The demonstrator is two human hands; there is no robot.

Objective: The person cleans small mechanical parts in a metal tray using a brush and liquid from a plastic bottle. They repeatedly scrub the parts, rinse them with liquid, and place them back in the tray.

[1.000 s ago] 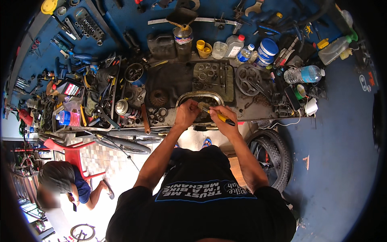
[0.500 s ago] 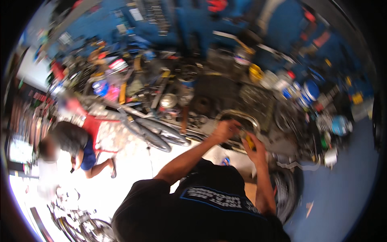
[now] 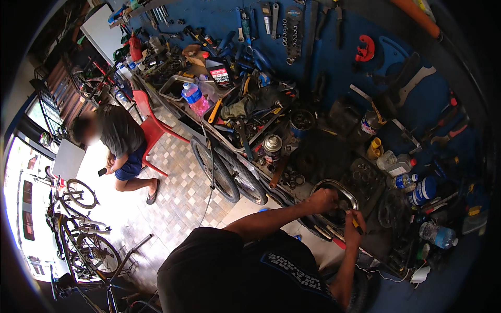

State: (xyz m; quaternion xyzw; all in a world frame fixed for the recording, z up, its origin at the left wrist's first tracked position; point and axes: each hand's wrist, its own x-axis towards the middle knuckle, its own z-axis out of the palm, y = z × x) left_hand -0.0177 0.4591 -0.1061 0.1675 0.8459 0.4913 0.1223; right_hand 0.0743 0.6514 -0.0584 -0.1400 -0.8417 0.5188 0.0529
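Note:
Over a silver-rimmed oval metal pan (image 3: 356, 201) at the front of the workbench, both of my hands are close together. My left hand (image 3: 322, 201) is closed with its fingers bunched above the pan; what they grip is hidden. Slightly lower and to the right, my right hand (image 3: 354, 229) is wrapped round a tool with a yellow-and-black handle (image 3: 357, 225). The tool's working end cannot be made out. Dark, greasy-looking contents lie in the pan, too dim to name.
Left of the pan stand a spray can (image 3: 272, 147) and a wooden handle (image 3: 278, 173). Bottles and a blue-white tub (image 3: 422, 190) line the right side. Two bicycle tyres (image 3: 237, 175) lean below the bench. A person (image 3: 122, 141) sits on a red chair (image 3: 151, 133) at left.
My view has turned leftward and sharpened, so the bench now appears farther right and more of the seated person's side shows. Both hands remain at the pan, the yellow-and-black tool still in my right.

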